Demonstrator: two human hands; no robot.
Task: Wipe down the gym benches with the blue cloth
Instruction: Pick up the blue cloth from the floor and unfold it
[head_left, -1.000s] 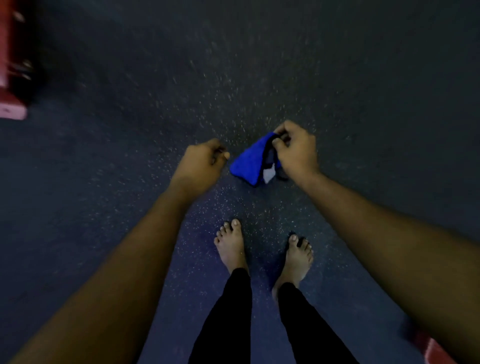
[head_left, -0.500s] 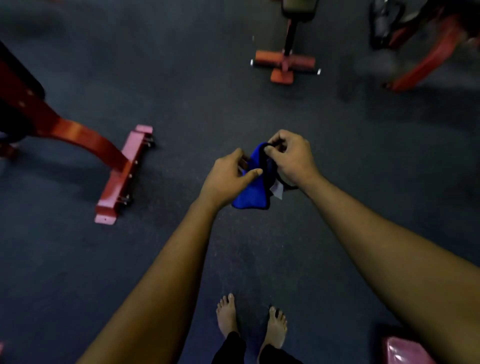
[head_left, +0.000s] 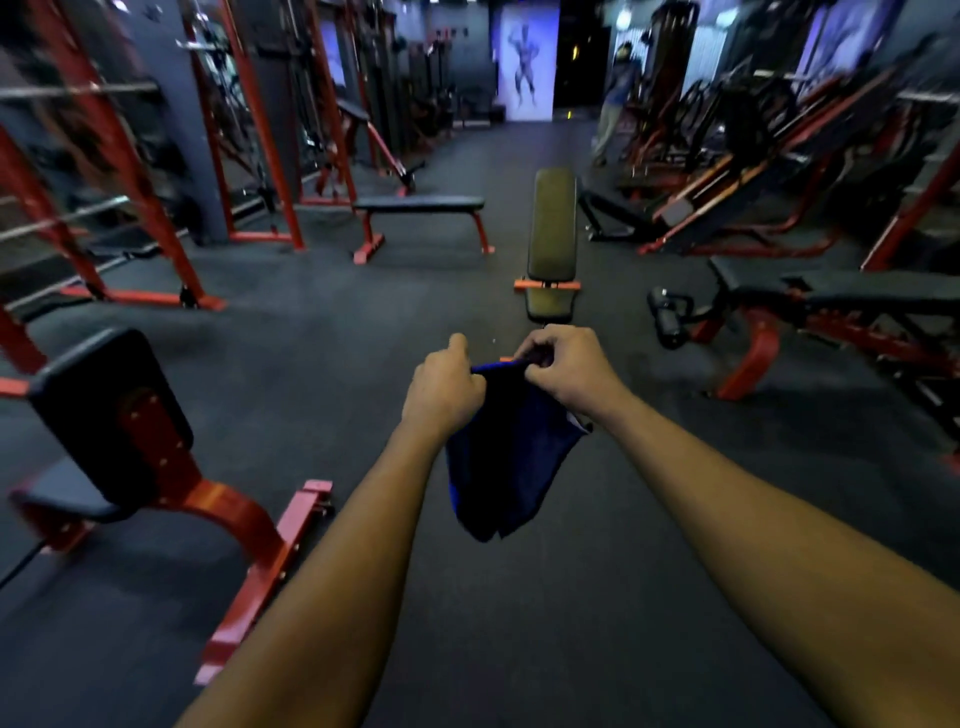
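While we stand with both arms stretched forward, we hold the blue cloth (head_left: 506, 467) by its top edge. Our left hand (head_left: 441, 387) curls its fingers round one corner and our right hand (head_left: 569, 371) pinches the other, the two fists close together. The cloth hangs slack below our fingers. Just beyond our right fingertips an olive-padded bench (head_left: 551, 234) runs lengthwise away from us. Farther off, past our left fingers, stands a flat black bench (head_left: 418, 203) on red legs. Well to the left of our left fingers sits a red-framed seat (head_left: 109, 415) with a black pad.
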